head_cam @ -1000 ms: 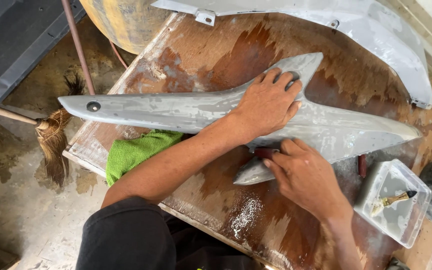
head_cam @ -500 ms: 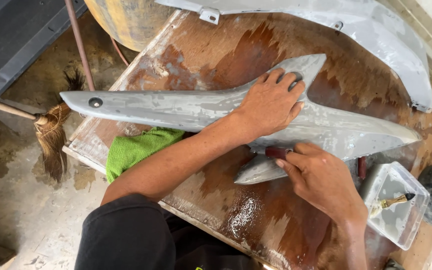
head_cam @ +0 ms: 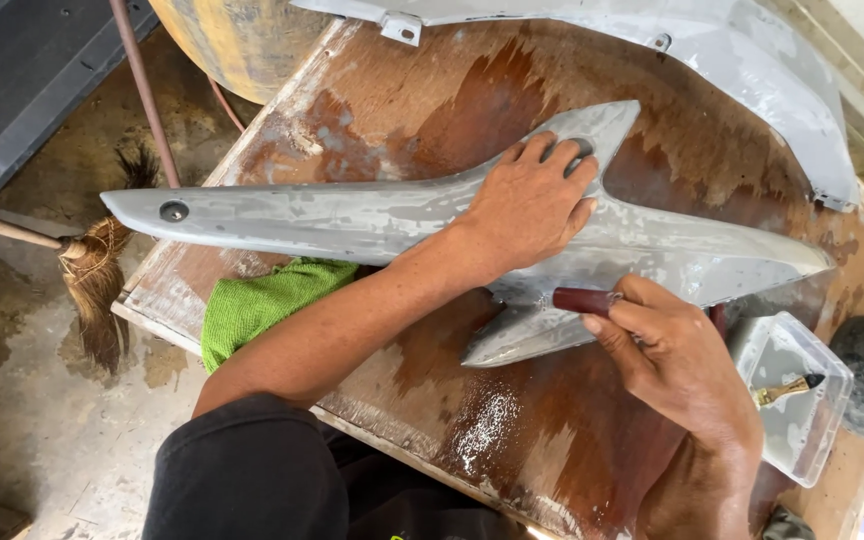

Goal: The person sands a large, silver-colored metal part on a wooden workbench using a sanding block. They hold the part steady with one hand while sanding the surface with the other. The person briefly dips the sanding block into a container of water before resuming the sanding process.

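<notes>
Pressing flat with our left hand, fingers spread and open, we pin the grey panel to the table; the fingertips reach to the hole near the panel's upper fin. Our right hand is closed around a dark red handle, whose tip lies against the panel just below the left wrist; what the tool ends in we cannot tell, since the arm and panel hide it. From the head view the panel lies long across the wet, brown tabletop, its narrow end with a round bolt hole pointing left and overhanging the table's edge, its forked end pointing right. A green cloth is tucked under the panel near the front edge, partly covered by our left forearm. Just right of the right hand sits a clear plastic tub with a small brush in it. A second, larger grey panel lies along the far edge of the table. Off the table to the left, a broom rests on the stained concrete floor, and a yellowish drum stands beyond the table's far corner.
</notes>
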